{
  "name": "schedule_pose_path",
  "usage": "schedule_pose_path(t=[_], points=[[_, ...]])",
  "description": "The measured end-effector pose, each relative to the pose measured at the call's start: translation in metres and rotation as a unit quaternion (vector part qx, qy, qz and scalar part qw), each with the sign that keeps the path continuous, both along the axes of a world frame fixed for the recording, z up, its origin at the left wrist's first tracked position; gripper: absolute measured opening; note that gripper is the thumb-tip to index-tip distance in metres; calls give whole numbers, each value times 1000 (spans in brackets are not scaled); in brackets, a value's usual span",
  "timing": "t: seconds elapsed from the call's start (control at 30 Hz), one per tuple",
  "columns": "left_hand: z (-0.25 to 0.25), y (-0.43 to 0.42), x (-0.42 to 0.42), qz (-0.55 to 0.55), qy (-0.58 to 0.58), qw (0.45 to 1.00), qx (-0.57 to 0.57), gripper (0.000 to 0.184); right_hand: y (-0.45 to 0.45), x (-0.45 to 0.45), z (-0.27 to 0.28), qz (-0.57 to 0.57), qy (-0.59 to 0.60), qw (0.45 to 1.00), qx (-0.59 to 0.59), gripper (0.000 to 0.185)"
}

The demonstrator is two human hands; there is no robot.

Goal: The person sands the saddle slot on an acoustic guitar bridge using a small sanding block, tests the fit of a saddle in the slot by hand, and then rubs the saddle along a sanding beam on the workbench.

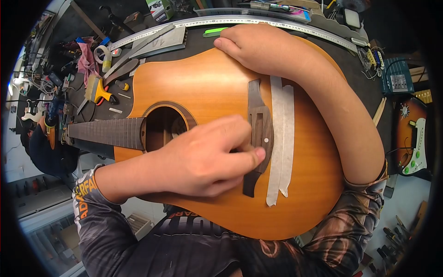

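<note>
An acoustic guitar (pixel 221 217) lies flat before me, its neck (pixel 108 132) to the left. My left hand (pixel 207 157) is closed over the top between the soundhole (pixel 166 124) and the dark wooden bridge (pixel 260 138). Its thumb tip is at the bridge; anything inside the curled fingers is hidden. One pale round dot shows on the bridge. Two strips of masking tape (pixel 282 134) run along the bridge's right side. My right hand (pixel 258 46) curls over the guitar's far edge, forearm across the body. A bright green object (pixel 214 32) lies by its fingers, partly hidden.
A long ruler (pixel 184 23) curves across the back of the dark bench. Left of the guitar lie a yellow-and-black brush (pixel 98 90), a tape roll (pixel 102 54) and a pink cloth (pixel 86 62). A sunburst electric guitar body (pixel 406 134) is at far right.
</note>
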State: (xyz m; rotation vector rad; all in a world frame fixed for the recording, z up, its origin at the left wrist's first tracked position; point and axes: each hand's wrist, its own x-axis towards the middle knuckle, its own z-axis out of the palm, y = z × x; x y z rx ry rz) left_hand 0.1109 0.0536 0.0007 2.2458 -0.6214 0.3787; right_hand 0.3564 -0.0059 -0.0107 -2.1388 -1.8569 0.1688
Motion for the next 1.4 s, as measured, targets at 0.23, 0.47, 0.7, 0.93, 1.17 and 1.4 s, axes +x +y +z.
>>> schedule_pose_path(t=[0.23, 0.47, 0.7, 0.93, 1.17, 1.4], points=[[-2, 2, 4, 0, -8, 1000, 0, 15, 0, 0, 0, 0, 3, 1000, 5, 56], [-3, 0, 0, 7, -11, 1000, 2, 15, -3, -1, 3, 12, -6, 1000, 4, 51], [-2, 2, 3, 0, -16, 1000, 14, 16, -2, 3, 0, 28, -22, 999, 10, 49], [-4, -1, 0, 7, -22, 1000, 6, 15, -3, -5, 13, -26, 36, 998, -48, 50], [-1, 2, 2, -2, -15, 1000, 0, 15, -3, -1, 4, 9, 9, 1000, -1, 50], [-4, 2, 2, 2, -25, 1000, 1, 14, -4, -3, 14, -17, 45, 998, -42, 50]])
